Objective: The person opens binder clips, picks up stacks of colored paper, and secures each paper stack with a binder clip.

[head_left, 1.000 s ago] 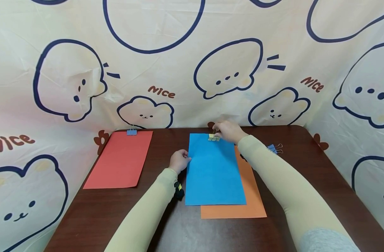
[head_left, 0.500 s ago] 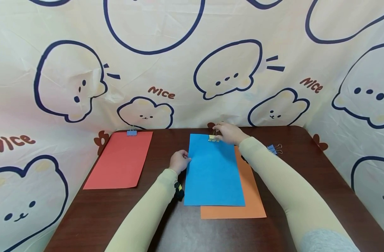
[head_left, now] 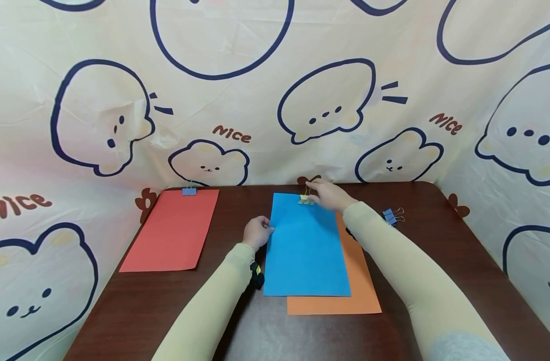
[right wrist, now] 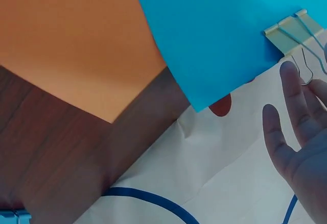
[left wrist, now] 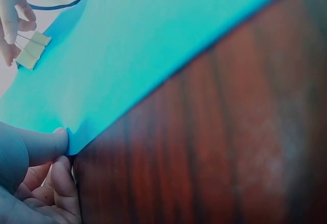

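Note:
A blue sheet of paper (head_left: 306,250) overlaps an orange sheet (head_left: 365,296) in the middle of the table. My left hand (head_left: 258,232) pinches the blue sheet's left edge between thumb and fingers; the left wrist view shows the paper bent at the thumb (left wrist: 48,146). On the blue sheet's far edge sits a yellow binder clip (head_left: 305,199). My right hand (head_left: 330,195) holds that clip at its wire handles, which the right wrist view shows by the fingertips (right wrist: 288,73). The clip's body (right wrist: 294,32) straddles the paper edge.
At the left lies a red sheet (head_left: 171,230) with a blue binder clip (head_left: 189,191) on its far edge. Another blue binder clip (head_left: 391,216) lies loose to the right of my right forearm. A patterned cloth (head_left: 266,110) hangs behind the brown table (head_left: 257,331).
The blue sheet has shifted slightly left over the orange one, the yellow clip staying on its far edge. Both hands keep their holds.

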{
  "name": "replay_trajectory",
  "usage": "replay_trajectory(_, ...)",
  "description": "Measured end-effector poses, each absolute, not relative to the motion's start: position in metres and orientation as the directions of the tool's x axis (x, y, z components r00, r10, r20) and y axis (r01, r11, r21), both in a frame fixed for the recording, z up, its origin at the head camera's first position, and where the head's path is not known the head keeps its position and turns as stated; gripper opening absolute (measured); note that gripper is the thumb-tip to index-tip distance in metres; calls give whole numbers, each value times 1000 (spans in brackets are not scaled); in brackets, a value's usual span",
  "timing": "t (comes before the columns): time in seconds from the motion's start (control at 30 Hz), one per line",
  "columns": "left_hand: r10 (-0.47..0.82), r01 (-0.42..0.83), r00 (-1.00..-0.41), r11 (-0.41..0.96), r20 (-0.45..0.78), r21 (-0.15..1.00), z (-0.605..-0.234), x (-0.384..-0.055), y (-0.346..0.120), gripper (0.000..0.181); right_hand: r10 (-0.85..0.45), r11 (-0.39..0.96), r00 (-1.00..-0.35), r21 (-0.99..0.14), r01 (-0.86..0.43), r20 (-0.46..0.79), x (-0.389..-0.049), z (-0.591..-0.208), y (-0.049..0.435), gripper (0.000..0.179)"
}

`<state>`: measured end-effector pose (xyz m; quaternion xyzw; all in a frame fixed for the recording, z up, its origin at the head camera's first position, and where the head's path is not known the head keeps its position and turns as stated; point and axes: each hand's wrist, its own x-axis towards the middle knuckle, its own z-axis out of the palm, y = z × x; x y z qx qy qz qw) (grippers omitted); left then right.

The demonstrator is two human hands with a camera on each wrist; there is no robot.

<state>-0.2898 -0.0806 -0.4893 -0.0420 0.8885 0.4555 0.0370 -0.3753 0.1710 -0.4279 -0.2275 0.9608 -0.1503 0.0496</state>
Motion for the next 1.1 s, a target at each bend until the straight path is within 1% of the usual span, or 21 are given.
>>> replay_trajectory(0.3,-55,-115,-993,575,-102,810,-490,-290,-80,9,-435,844,-900,-358,-401,-17,-374,-437,170,59)
replay_trajectory(0.63,-57,-118,-993,583,-105,804,-491,-290,-79,9,-421,830,-906,-392,-398,28,-370,-443,169,62)
replay_trajectory(0.93,-59,-120,-993,586,-105,801,-492,-290,-80,11,-400,843,-914,-363,-396,69,-358,-441,170,63)
replay_trajectory(1.1,-61,-129,-992,581,-115,803,-490,-288,-80,13,-399,853,-914,-337,-398,70,-347,-440,174,59)
